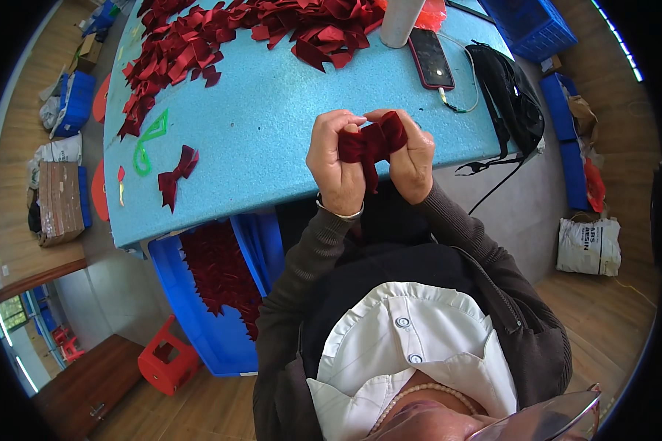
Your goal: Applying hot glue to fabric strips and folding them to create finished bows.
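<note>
Between my two hands, just over the near edge of the light blue table (272, 151), is a dark red velvet bow (375, 140). My left hand (335, 158) pinches its left loop, and my right hand (413, 158) grips the right loop. One tail hangs down from the middle of the bow; the backs of the loops are hidden by my fingers. Another dark red bow (176, 176) lies by itself on the table to the left. A large heap of red bows (191, 51) spreads across the far side.
A green set square (154, 126) lies on the table's left part. At the right are a charging phone (430, 59), a pale cylinder (400, 22) and a black bag (504, 103). Below the left edge stand a blue crate (176, 294) with red pieces and a red stool (168, 358).
</note>
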A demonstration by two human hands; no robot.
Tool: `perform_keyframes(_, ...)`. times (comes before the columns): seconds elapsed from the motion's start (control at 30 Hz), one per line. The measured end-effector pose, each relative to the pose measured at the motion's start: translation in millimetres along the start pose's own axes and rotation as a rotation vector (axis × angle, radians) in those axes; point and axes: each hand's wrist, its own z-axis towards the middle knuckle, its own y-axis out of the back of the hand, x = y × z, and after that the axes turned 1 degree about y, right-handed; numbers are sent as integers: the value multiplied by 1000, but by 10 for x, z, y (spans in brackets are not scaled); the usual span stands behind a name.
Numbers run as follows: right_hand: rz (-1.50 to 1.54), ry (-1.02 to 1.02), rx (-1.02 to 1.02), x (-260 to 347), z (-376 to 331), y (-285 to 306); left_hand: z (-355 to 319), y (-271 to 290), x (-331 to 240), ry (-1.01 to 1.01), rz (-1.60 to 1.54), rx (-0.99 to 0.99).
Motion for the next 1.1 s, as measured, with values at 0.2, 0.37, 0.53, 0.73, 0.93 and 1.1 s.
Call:
perform_keyframes(0.2,-3,-1,28,-28,35,-38,-106,-33,-36,368,-347,-12)
perform_keyframes(0.37,99,-104,9,49,47,-48,-122,-54,-65,666,-728,-51)
perform_keyframes(0.53,87,-122,3,97,58,-62,-124,-14,-35,648,-763,-66)
perform_keyframes(0.73,-31,-90,176,-41,133,109,-92,108,104,657,-662,130)
perform_keyframes(0.93,-169,-36,413,-47,371,237,-104,78,238,734,-623,219)
perform_keyframes(1.1,-76,-12,346,-163,320,119,-101,97,287,581,-469,263)
